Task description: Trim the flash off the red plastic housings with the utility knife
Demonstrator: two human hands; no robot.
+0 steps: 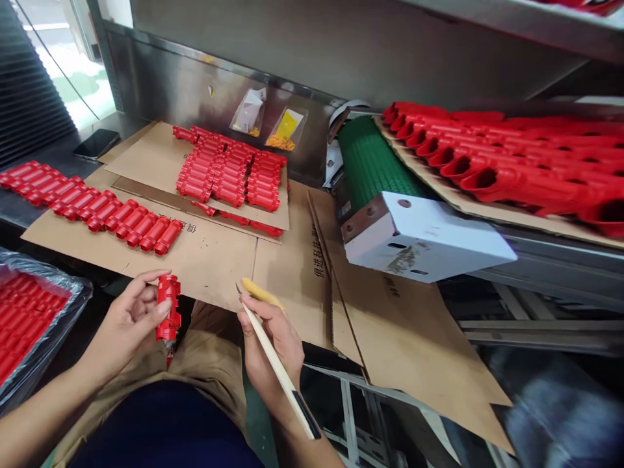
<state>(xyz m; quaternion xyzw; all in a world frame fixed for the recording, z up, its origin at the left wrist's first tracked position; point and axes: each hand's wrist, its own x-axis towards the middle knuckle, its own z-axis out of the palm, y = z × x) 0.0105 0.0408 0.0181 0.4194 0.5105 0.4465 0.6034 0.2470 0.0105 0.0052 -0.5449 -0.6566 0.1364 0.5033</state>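
Note:
My left hand (130, 313) is closed around a red ribbed plastic tube (167, 309), held nearly upright above my lap between thumb and fingers. A short way to the right, my right hand (273, 348) grips a slim knife (275, 364) like a pen. The knife has a pale handle with a dark end, and its small pointed blade faces up and left, apart from the tube. A yellow cover (262, 294) sits on one finger of that hand. Beyond my left hand, a row of similar red tubes (117, 214) lies along the cardboard (214, 260).
More red tubes (229, 169) lie in rows on stacked cardboard. At the left stands a plastic-lined bin (80, 302) of red parts. A green conveyor belt (375, 159) with a white end bracket (419, 240) carries larger red fittings (526, 162). A phone (96, 143) lies at the back left.

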